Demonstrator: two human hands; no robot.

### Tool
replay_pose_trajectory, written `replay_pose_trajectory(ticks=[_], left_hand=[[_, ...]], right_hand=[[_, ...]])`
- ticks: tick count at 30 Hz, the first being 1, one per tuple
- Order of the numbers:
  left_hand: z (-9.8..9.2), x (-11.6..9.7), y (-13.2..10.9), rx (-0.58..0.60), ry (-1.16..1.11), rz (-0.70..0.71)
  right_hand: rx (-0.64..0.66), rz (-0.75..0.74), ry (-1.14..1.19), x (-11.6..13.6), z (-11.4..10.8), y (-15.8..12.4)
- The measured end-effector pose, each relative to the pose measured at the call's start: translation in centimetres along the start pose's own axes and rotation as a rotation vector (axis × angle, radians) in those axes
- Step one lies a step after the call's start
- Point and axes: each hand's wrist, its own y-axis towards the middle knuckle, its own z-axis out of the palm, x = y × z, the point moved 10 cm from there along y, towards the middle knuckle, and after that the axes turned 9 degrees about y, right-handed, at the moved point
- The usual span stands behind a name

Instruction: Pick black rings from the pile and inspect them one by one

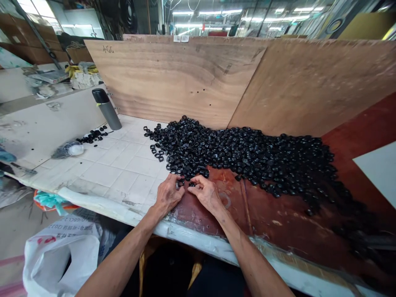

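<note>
Black rings [222,148] are lying in a long, loose heap in front of you, stretching from the white tiled part [133,165] of the table across the dark red surface [216,210] and trailing off toward the right, where the far end is blurring into shadow. You are working at the near edge of that heap with both hands close together but apart. Your left hand [168,193] is curling narrow, thumb and fingers pinching one small ring [180,183]; your right hand [205,192] is also closing to a narrow pinch, with another small black piece [192,184] sitting at the fingertips, its exact shape partly hidden. Your forearms are reaching in over the white front edge [192,233] of the table. Behind the heap, a wooden panel [173,78] with handwriting in its upper left corner is standing upright, and a second panel [324,82] is continuing it to the right. On the left, a grey flask [108,111] with a black lid is standing near the panel, small dark bits [95,136] are lying scattered just beside it, and a clear bag [64,149] is resting nearer to you. Below the table on the left, a white printed sack [62,255] is sagging open, near an orange-rimmed container [74,206] that is holding teal material [52,199].
</note>
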Motion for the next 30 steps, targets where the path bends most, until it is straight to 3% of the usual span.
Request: replay_pose_trajectory(ticks=[3, 10, 16, 19, 25, 30], left_hand=[[-0.1, 0.0, 0.0, -0.004, -0.151, 0.004], [-0.4, -2.2, -0.3, 0.002, -0.360, 0.210], [0.5, -0.7, -0.4, 0.043, -0.656, -0.061], [0.8, -0.6, -0.4, 0.080, -0.753, -0.121], [0.2, -0.8, -0.3, 0.070, -0.778, -0.049], [-0.3, -1.1, -0.1, 0.049, -0.740, 0.042]], right_hand=[[-0.001, -0.030, 0.051, 0.3, 0.0, 0.0], [0.020, -0.234, 0.131, 3.2, -0.3, -0.3], [0.025, -0.093, 0.240, 1.6, -0.2, -0.4], [0.004, -0.113, 0.250, 1.7, -0.4, -0.5], [-0.022, -0.222, 0.192, 2.9, -0.8, -0.7], [-0.034, -0.156, 0.288, 1.9, -0.5, -0.6]])
